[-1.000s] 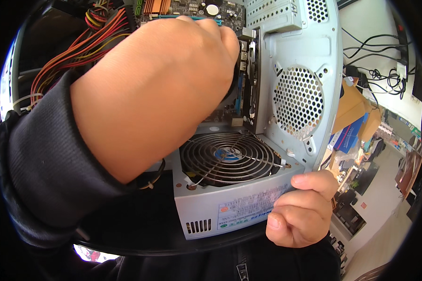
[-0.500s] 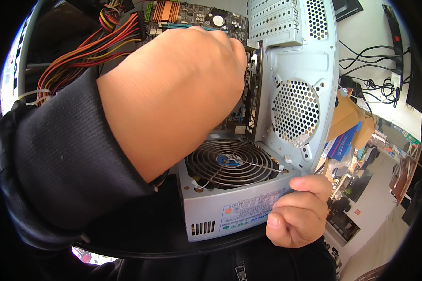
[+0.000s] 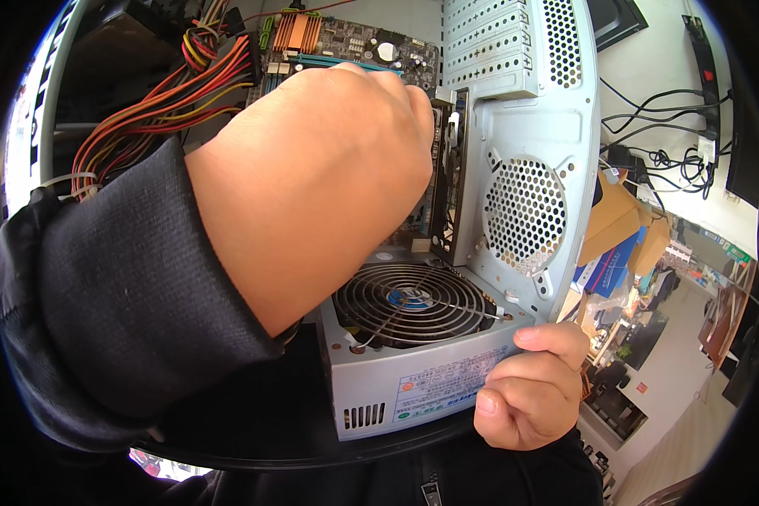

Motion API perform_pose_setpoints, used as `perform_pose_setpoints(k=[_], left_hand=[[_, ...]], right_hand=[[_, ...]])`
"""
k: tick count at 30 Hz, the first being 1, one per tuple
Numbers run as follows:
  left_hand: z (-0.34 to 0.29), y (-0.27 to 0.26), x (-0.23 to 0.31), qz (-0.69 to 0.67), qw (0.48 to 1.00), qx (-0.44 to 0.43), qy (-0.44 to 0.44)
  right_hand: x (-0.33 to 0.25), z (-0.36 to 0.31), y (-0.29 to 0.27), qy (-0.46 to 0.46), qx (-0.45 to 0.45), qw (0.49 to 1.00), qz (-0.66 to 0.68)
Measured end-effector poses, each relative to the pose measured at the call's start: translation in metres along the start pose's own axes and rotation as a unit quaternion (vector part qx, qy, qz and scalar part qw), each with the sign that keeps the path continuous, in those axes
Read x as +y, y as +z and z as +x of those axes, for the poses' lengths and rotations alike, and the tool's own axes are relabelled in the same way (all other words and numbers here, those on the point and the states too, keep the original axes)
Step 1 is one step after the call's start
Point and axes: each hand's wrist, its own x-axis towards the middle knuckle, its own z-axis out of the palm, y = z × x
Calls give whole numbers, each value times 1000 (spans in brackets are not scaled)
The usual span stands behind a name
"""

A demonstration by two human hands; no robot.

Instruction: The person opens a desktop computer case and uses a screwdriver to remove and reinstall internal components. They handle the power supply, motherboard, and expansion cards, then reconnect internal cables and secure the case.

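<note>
My left hand [image 3: 329, 160] reaches deep into a silver computer case [image 3: 541, 122], over the motherboard [image 3: 401, 55]. Its back faces up and its knuckles are bent; the fingertips and whatever they grip are hidden beneath it. Along the near side of the case sits a silver power supply [image 3: 434, 396] with a round wire fan grille [image 3: 409, 299] on top. At that unit's right corner, my right hand [image 3: 535, 388] is closed, its curled fingers against the edge of the case. An orange heatsink [image 3: 298, 34] and a teal slot [image 3: 337, 62] show beyond my left hand.
Bundled red, yellow and black cables [image 3: 156, 114] loop at the left inside the case. Its rear panel has a perforated vent [image 3: 524, 215]. To the right lie cardboard boxes [image 3: 611, 223], a blue box [image 3: 613, 263], tangled black cords [image 3: 683, 169] and a power strip [image 3: 702, 76].
The whole scene sits slightly lower and further left in the picture. Against the case, both hands keep nearly the same positions and poses.
</note>
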Motion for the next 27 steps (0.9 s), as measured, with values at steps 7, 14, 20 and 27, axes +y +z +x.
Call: perform_pose_setpoints(k=[7,14,20,27], left_hand=[[-4,2,1,7,1000,15,1],[2,-9,6,-7,1000,17,-16],[3,-10,8,15,1000,2,-27],[0,-13,-6,54,998,7,-15]], right_hand=[[2,1,2,-18,0,1000,5],[8,0,1,-48,3,999,5],[8,-2,1,-38,1,999,14],[50,-17,15,166,258,943,132]])
